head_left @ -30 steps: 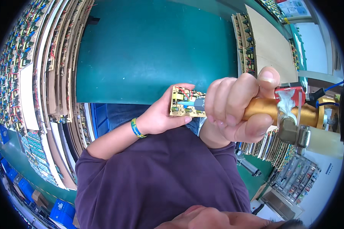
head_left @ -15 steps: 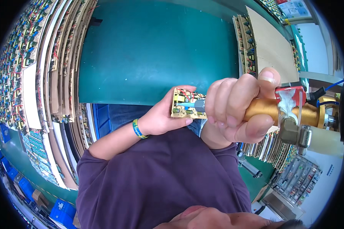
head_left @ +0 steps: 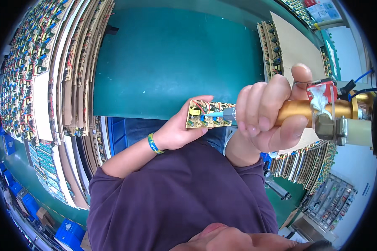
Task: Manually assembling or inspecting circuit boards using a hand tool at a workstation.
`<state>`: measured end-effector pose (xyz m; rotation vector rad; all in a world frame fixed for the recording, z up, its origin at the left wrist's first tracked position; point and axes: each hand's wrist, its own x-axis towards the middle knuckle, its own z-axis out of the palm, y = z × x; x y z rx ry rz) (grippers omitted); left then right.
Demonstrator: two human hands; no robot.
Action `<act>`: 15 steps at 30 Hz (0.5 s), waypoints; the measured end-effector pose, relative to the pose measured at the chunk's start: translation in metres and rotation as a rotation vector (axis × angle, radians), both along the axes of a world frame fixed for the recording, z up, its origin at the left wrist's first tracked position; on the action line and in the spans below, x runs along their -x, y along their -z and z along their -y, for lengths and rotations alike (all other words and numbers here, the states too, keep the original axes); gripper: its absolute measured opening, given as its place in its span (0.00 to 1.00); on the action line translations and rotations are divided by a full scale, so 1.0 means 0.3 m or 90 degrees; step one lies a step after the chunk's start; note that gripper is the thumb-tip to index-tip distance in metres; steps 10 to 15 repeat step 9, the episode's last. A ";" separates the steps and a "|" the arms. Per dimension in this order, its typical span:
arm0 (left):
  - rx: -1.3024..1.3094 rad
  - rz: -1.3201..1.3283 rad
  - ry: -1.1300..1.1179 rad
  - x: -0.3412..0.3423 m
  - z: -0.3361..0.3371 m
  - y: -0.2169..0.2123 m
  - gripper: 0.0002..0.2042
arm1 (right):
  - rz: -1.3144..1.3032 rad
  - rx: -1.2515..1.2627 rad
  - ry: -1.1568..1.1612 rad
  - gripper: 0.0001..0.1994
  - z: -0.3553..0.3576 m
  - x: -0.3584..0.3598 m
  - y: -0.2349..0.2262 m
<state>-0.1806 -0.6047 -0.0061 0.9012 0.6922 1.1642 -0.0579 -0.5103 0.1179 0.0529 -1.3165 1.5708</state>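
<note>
Brass tool (head_left: 305, 111) clenched in right hand (head_left: 268, 117), blue tip on circuit board (head_left: 207, 114) | left hand (head_left: 180, 129) grasps board at green surface (head_left: 171, 62) near edge | stacked boards (head_left: 42, 71) along left edge, cardboard (head_left: 295, 50) at right edge

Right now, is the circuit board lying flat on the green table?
No, the left hand holds the circuit board up off the green table while the right hand points the dispenser's blue tip at it.

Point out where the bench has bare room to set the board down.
The green mat is bare between the board stacks at left and the stack at right. Its near edge is crowded: left hand holding the circuit board, right hand gripping the brass tool.
</note>
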 end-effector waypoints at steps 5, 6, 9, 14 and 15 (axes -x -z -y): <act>-0.011 -0.012 0.018 -0.006 0.010 -0.007 0.31 | 0.065 -0.022 0.023 0.31 -0.003 0.003 0.001; -0.011 -0.011 0.020 -0.006 0.010 -0.007 0.31 | 0.066 -0.022 0.024 0.31 -0.001 0.003 0.000; -0.029 -0.031 0.008 -0.007 0.008 -0.005 0.31 | 0.073 -0.031 0.021 0.32 0.000 0.002 0.007; -0.029 -0.031 0.008 -0.007 0.008 -0.005 0.31 | 0.073 -0.031 0.021 0.32 0.000 0.002 0.007; -0.029 -0.031 0.008 -0.007 0.008 -0.005 0.31 | 0.073 -0.031 0.021 0.32 0.000 0.002 0.007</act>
